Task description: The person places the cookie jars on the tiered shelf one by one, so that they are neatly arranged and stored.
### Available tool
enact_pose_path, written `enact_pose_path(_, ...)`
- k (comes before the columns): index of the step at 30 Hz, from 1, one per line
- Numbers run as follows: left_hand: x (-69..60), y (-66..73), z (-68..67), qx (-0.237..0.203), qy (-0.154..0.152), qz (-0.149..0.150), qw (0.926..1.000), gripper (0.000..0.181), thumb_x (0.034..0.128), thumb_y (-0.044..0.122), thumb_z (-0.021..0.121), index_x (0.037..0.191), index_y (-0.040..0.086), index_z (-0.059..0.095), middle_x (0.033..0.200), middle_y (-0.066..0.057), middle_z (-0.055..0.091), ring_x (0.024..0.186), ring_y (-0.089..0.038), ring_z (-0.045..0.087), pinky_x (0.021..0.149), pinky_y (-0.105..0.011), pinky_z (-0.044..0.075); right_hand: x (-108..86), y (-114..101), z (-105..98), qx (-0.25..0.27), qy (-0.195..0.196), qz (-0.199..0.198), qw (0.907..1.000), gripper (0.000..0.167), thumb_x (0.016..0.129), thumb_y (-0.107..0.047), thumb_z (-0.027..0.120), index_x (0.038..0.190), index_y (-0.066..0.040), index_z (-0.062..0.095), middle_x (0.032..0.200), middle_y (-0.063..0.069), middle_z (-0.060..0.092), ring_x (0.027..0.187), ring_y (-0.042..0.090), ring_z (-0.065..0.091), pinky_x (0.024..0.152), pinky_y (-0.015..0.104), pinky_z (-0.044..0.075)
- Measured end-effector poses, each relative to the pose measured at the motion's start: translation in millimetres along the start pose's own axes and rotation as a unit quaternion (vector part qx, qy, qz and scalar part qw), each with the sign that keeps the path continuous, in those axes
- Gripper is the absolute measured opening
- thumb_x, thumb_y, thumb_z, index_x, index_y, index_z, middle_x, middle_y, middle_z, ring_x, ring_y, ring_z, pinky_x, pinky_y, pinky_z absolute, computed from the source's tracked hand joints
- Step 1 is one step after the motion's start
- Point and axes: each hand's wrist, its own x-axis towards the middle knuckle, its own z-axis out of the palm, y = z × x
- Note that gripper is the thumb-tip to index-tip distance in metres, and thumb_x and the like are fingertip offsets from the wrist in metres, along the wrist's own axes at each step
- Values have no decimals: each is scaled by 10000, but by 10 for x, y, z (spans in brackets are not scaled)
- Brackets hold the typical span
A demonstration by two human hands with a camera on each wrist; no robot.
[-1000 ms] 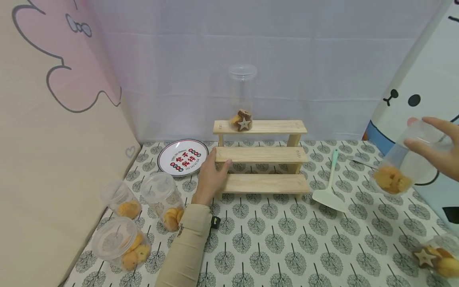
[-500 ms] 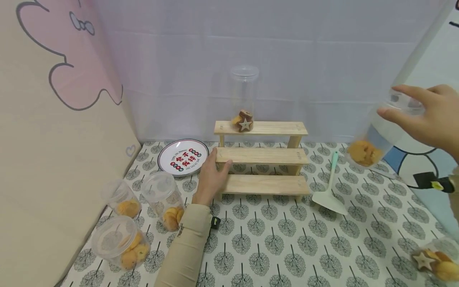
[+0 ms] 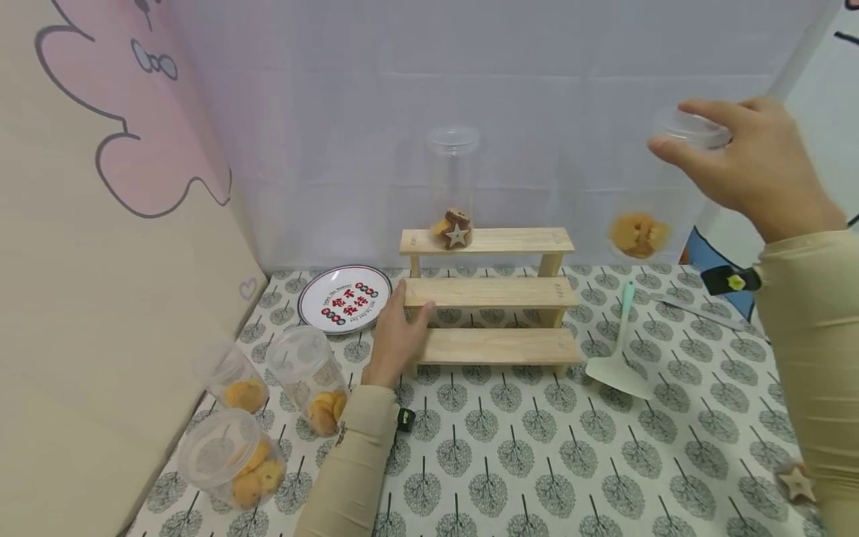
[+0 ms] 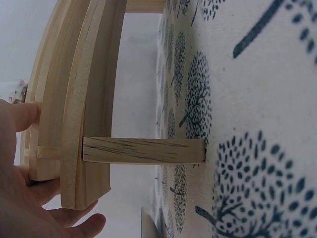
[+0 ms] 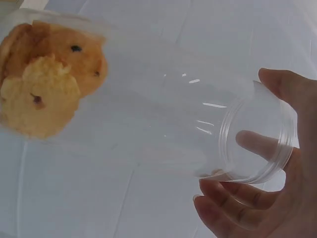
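My right hand (image 3: pixel 745 160) grips a tall clear plastic jar (image 5: pixel 158 104) by its lid end, with thumb and fingers round the rim. Cookies (image 3: pixel 639 235) lie at the bottom of this jar, which hangs in the air at the right, above table height. At the left end of a three-step wooden shelf (image 3: pixel 493 292), my left hand (image 3: pixel 396 335) holds the middle step, thumb on one face and fingers on the other in the left wrist view. On the shelf's top step stands another tall jar (image 3: pixel 453 179) with cookies in it.
Several cookie jars stand at the left: a tall jar (image 3: pixel 305 373), a small jar (image 3: pixel 231 377) and a wide jar (image 3: pixel 224 455). A plate (image 3: pixel 345 298) lies behind them. Right of the shelf are a spatula (image 3: pixel 617 365) and a fork (image 3: pixel 701 312). A star cookie (image 3: pixel 797 483) shows beside my right sleeve.
My right hand has carried the jar left and upward from the right edge, and the jar has become more upright. My left hand has stayed on the shelf.
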Motion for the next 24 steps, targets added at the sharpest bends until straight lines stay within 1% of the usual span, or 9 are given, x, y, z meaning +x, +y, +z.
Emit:
enact_pose_path(2, -3, -7, 1, -1, -5, -52, 10000, 829, 971, 592, 513, 1607, 173, 187, 1635, -96, 259, 1495, -289, 253, 1224, -459, 225, 64, -44, 45, 132, -69, 54, 9999, 763, 928, -606, 551, 1574, -287, 304, 1607, 261, 170, 1406, 507, 241, 992, 765, 324)
enact_pose_path(4, -5, -14, 0, 3, -9, -57, 10000, 827, 971, 592, 514, 1607, 178, 185, 1636, -92, 259, 1495, -285, 253, 1223, -457, 226, 118, -78, 92, 202, -130, 13, 9997, 766, 924, -613, 550, 1574, -293, 303, 1607, 258, 164, 1405, 504, 245, 990, 764, 322)
enact_pose_path(7, -1, -21, 1, -4, 30, 45, 10000, 825, 975, 577, 522, 1604, 158, 193, 1631, -105, 268, 1491, -296, 264, 1222, -454, 232, 201, -127, 159, 261, -175, -133, 9994, 761, 923, -618, 549, 1569, -287, 321, 1614, 245, 170, 1435, 485, 212, 1024, 766, 289)
enact_pose_path(9, 4, -28, 6, 1, 57, 110, 9999, 824, 977, 569, 523, 1603, 144, 196, 1628, -112, 273, 1489, -299, 269, 1222, -448, 235, 257, -164, 208, 208, -186, -220, 9994, 761, 923, -628, 537, 1568, -285, 325, 1613, 245, 182, 1446, 478, 204, 1038, 769, 278)
enact_pose_path(13, 7, -34, 6, 13, 84, 142, 9999, 826, 978, 563, 528, 1600, 130, 201, 1626, -121, 275, 1487, -308, 273, 1222, -446, 236, 359, -264, 315, 285, -218, -337, 9988, 760, 918, -637, 536, 1563, -284, 341, 1606, 238, 221, 1437, 472, 242, 1063, 740, 287)
enact_pose_path(18, 5, -27, -26, 44, 66, 107, 9999, 830, 977, 569, 524, 1602, 137, 193, 1631, -111, 265, 1492, -290, 261, 1225, -437, 227, 445, -414, 473, 548, -262, -389, 9974, 760, 915, -642, 540, 1562, -294, 343, 1596, 216, 249, 1390, 461, 315, 1056, 715, 328)
enact_pose_path(24, -12, -41, -53, 17, 83, 126, 9999, 827, 978, 570, 521, 1602, 135, 196, 1627, -115, 273, 1490, -281, 266, 1224, -432, 232, 523, -603, 662, 795, -362, -476, 9950, 767, 906, -659, 539, 1557, -298, 355, 1580, 214, 255, 1394, 433, 312, 1090, 667, 331)
